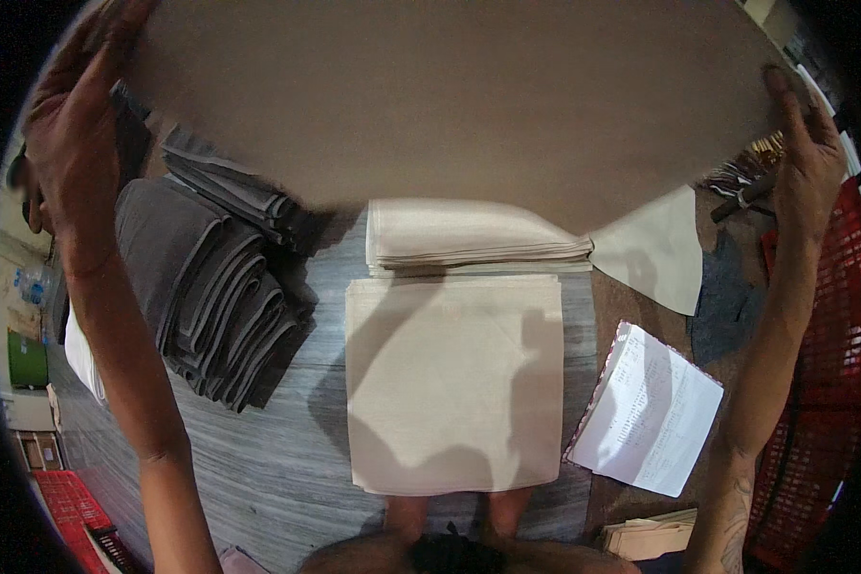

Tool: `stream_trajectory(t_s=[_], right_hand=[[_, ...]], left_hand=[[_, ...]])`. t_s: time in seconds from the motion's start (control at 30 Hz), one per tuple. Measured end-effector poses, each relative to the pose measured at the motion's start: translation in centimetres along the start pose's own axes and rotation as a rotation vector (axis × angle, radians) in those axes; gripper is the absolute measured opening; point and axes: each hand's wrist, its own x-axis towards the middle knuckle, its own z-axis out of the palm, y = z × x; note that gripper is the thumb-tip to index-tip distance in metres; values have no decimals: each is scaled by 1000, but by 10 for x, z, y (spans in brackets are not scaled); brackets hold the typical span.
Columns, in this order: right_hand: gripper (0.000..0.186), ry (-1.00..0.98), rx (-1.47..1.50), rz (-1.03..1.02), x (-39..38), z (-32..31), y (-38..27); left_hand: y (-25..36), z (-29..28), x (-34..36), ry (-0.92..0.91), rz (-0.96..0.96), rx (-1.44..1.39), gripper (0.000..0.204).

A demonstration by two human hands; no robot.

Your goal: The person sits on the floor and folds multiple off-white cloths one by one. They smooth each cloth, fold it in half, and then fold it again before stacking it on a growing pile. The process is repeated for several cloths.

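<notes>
A wide beige-brown cloth (469, 105) is raised and spread across the top of the view, close to me and slightly blurred. My left hand (77, 143) grips its left edge, with the fingertips partly cut off by the frame. At the opposite edge, my right hand (808, 143) pinches the cloth between thumb and fingers. Below it lies a neat square stack of cream cloth (454, 383), crossed by shadows of my arms. Just beyond, a folded pile of cream fabric (478, 234) rests, with a loose cream flap (651, 249) fanning out to its right.
Folded dark grey cloths (220, 287) are heaped at left on the grey striped surface (258, 450). An open notebook (651, 411) with handwriting lies right of the stack. Red plastic crates (818, 383) stand along the right side; another red crate (72, 507) is at lower left.
</notes>
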Motion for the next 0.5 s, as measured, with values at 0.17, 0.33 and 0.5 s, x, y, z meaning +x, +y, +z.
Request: stream_trajectory(t_s=[0.17,0.33,0.5], right_hand=[[38,-5,38,250,-22,1,-45],[35,-255,224,520,-65,0,-31],[37,-260,299,511,-82,-29,-48]], left_hand=[[13,-11,-22,-124,-229,43,31],[5,8,-66,-387,-487,-141,25],[32,-24,-76,-427,-413,-62,27]])
